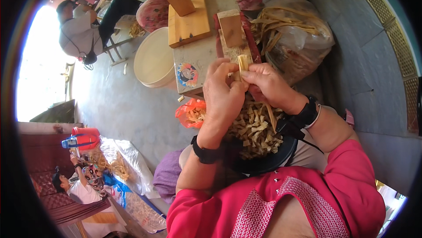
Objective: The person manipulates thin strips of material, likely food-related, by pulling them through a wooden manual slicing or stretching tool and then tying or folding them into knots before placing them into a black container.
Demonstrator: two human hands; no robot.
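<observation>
Left hand [223, 86] and right hand [270, 87] meet at a small straw-coloured bundle [243, 62]

We look down along two bent arms; the left forearm [193, 174] rises steeply, the right forearm [329, 128] slants inward from the lower right. The left fingers are curled, thumb and forefinger pinching the bundle from its left; the right thumb presses it from the right, other right fingers partly hidden behind. We find the bundle roughly upright between both hands, just this side of a wooden block [231, 30] on the tabletop [184, 57]; below the hands, a dark basin [288, 151] holds many short, straw-coloured pieces [257, 128].
</observation>
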